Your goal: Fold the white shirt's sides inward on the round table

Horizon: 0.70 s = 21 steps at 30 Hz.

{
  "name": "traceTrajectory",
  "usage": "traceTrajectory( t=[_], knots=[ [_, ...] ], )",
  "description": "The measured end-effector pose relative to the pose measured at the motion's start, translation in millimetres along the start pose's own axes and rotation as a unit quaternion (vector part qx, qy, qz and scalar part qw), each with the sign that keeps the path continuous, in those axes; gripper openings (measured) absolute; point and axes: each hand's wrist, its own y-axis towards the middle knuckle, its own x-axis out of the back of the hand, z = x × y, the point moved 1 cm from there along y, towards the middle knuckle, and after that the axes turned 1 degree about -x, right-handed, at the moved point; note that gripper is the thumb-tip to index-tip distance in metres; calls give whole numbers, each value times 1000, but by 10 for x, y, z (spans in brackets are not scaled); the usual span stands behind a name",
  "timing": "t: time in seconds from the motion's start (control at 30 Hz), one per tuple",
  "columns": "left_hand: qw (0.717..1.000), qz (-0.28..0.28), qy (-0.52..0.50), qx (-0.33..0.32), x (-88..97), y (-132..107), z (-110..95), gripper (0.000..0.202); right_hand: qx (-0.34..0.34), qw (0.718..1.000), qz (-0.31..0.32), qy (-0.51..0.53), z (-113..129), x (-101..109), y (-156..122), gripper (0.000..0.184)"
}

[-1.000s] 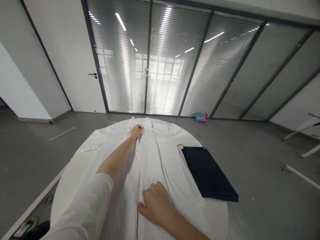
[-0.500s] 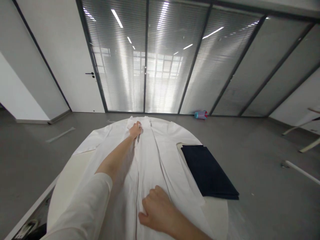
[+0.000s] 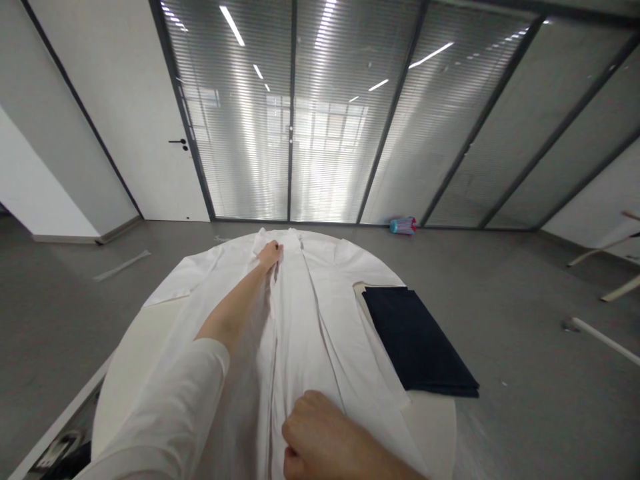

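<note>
A white shirt [image 3: 320,313] lies spread front-up over a round white table [image 3: 135,353]. My left hand [image 3: 270,255] reaches far across and pinches the shirt's front edge near the collar. My right hand [image 3: 320,440] is close to me with its fingers curled, gripping the lower front edge of the same shirt. A fold of cloth runs taut between the two hands.
A folded dark navy cloth [image 3: 417,340] lies on the table's right side, beside the shirt. Grey floor surrounds the table, with a small blue and red roll [image 3: 403,225] by the glass wall and white strips [image 3: 600,337] lying at the right.
My right hand has closed from lying flat into a grip on the shirt's lower edge and drawn toward me. The left hand keeps its hold near the collar.
</note>
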Motion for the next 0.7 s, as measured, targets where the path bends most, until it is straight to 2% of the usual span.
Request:
traceTrajectory(
  t=[0.2,0.37,0.5,0.6,0.7],
  knots=[
    [999,-20,-24,-43,-19,70,100,34,18,1000,-3,-10,-12,5,-24,27],
    [998,-25,-8,-64,-23,64,122,25,24,1000,5,-14,-29,-25,-5,29],
    [994,-60,21,-91,-1,-40,44,44,30,999,14,-10,-55,-60,20,32],
    [983,-61,56,-162,22,-120,-74,46,41,999,18,-10,-63,-86,39,32],
    [963,-18,92,-253,-9,-189,-181,40,47,999,24,-6,-57,-105,54,34]
  ],
)
